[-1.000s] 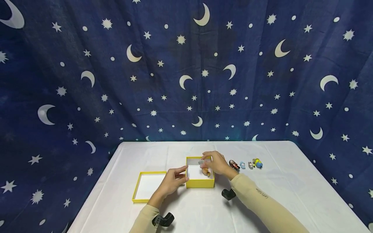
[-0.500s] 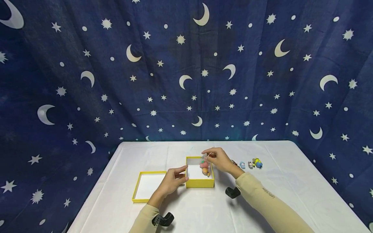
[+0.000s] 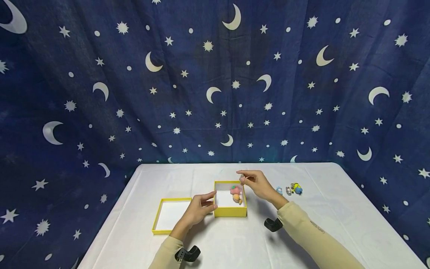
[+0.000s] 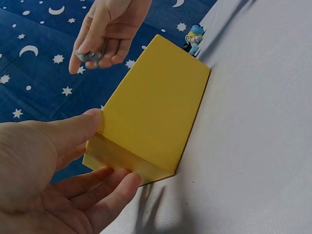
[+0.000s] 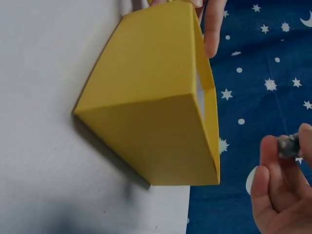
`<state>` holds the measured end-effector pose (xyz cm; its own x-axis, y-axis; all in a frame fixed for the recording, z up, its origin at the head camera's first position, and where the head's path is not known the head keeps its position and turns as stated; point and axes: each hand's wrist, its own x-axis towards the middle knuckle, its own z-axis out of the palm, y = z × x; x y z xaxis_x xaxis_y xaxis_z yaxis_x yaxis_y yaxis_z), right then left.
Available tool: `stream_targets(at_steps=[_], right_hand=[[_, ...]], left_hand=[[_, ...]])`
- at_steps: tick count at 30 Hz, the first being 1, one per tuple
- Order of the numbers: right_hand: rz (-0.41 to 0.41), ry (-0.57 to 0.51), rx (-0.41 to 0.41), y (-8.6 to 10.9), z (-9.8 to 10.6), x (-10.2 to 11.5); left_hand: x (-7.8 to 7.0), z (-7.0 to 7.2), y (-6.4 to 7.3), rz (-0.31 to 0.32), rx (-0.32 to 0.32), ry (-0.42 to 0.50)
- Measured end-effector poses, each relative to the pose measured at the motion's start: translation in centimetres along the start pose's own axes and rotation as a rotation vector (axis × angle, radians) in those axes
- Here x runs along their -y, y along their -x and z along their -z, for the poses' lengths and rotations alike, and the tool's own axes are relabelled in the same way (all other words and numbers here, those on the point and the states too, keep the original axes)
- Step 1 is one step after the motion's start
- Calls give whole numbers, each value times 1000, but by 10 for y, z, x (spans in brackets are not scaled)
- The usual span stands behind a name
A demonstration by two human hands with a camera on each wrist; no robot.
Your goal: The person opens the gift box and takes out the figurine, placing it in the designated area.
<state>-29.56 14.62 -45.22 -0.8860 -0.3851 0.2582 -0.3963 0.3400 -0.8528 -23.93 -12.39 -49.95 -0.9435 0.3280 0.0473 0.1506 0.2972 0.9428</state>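
**Small Grey Figure Held Near Rim of Yellow Box**

A person's right hand pinches the small grey figure between thumb and forefinger, clear of the box and higher than its rim, near its far right corner. The figure appears too small and soft to make out its features. The left hand touches the left wall of the box, thumb and fingers spread apart against the yellow surface. Inside the box, toward its right wall, a pink figure with a green top lies just beside an orange figure.

The box stands near the middle of the white-covered table, nearer the far edge than the near one. Toward the table's left edge, a shallow yellow-rimmed lid lies with its white inside up. On the side toward the far right corner sit a light blue figure, a grey-brown figure and a yellow-and-blue figure. A dark blue curtain of moons and stars hangs behind the far edge.
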Motion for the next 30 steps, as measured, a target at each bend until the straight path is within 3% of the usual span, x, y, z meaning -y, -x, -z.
stream_targets(at_steps=[11,17,25,30], right_hand=[[-70,-7,-50,16,12,-1],[-56,-51,-70,22,21,-4],[-38,27,-25,33,36,-14],[-42,53,13,38,42,-20]], left_hand=[[0,0,3,-11,-2,15],[-1,0,2,-12,-6,-1],[-28,2,13,-6,2,0],[-18,1,8,-6,0,2]])
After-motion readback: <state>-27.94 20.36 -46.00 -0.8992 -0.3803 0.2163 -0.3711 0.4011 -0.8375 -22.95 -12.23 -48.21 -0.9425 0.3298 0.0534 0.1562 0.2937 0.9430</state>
